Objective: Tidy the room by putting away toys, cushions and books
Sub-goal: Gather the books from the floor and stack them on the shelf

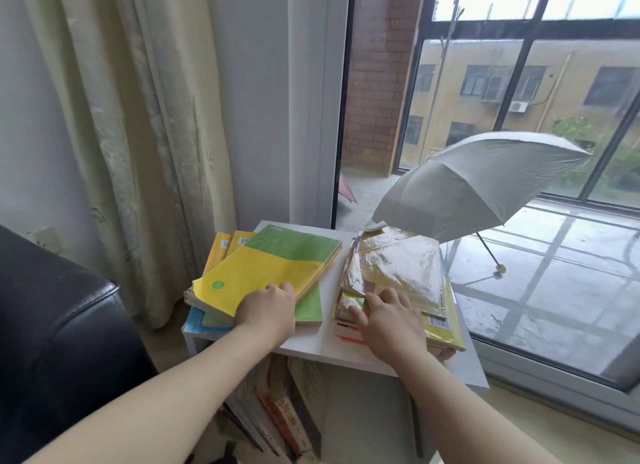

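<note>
Left hand (266,307) gripping yellow-green book (277,259) corner, right hand (388,318) flat, fingers spread, on foil-wrapped books (398,269)

Head view looks steeply down, close over the white shelf (311,349).

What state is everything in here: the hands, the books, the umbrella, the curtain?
Yellow-green book: closed, askew atop the left stack.
Gold foil sheets: crinkled, atop the right stack.
Left hand: holds the yellow-green book's near edge.
Right hand: fingers spread, touching the foil.
Umbrella: open, resting beyond the glass.
Curtain: drawn aside.
</note>
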Available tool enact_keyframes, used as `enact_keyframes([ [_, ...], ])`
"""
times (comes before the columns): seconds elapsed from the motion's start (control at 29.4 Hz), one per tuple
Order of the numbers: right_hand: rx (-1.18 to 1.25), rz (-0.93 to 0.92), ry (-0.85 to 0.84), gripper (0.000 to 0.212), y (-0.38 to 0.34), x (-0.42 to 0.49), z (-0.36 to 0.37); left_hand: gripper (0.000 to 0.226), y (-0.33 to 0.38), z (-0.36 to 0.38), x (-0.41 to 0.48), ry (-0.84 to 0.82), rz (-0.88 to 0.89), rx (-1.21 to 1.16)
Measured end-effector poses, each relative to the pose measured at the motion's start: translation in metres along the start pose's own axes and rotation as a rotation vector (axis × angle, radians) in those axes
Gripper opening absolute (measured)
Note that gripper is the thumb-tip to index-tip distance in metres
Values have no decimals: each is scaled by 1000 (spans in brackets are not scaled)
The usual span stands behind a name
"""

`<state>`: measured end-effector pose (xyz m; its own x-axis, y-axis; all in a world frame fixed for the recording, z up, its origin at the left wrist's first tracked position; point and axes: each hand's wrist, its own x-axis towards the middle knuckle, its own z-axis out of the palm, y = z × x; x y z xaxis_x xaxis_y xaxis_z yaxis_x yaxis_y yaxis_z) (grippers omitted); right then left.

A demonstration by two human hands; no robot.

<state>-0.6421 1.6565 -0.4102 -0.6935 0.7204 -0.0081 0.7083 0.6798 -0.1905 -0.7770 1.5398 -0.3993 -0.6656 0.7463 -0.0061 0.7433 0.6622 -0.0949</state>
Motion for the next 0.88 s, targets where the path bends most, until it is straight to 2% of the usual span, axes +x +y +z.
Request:
enact_keyframes([
  [0.1, 6, -19, -11, 55, -2, -4, -2, 20, -35, -20, 8, 68, -162, -433],
  [0.2, -7, -26, -14, 60, 0, -7, -1, 18, -58, -40, 5, 229, -272, -915],
  [0.27, -23, -16, -16, 63, 3, -8, 0, 14, -58, -54, -2, 275, -299, -1390],
  [0.34, -18, -5, -40, 64, 1, -9, 1, 19, -58, -65, -12, 253, -322, -1825],
  [0.48, 69, -16, -62, 62, -3, -8, 1, 21, -59, -78, -29, 250, -272, -2322],
  [0.58, 177, -13, -74, 55, 0, -4, -1, 19, -53, -78, -30, 231, -228, -2423],
  [0.65, 257, -5, -79, 50, 5, -3, 0, 15, -48, -61, -24, 187, -350, -2357],
  [0.75, 617, 85, -69, 51, 9, -1, 1, 5, -41, -13, -19, -56, -642, -2100],
  [0.82, 878, 152, -100, 62, 8, 1, -4, 12, -40, 15, -21, -165, -755, -1886],
  [0.88, 888, 141, -126, 66, 6, 0, -7, 24, -41, 31, -21, -163, -792, -1842],
])
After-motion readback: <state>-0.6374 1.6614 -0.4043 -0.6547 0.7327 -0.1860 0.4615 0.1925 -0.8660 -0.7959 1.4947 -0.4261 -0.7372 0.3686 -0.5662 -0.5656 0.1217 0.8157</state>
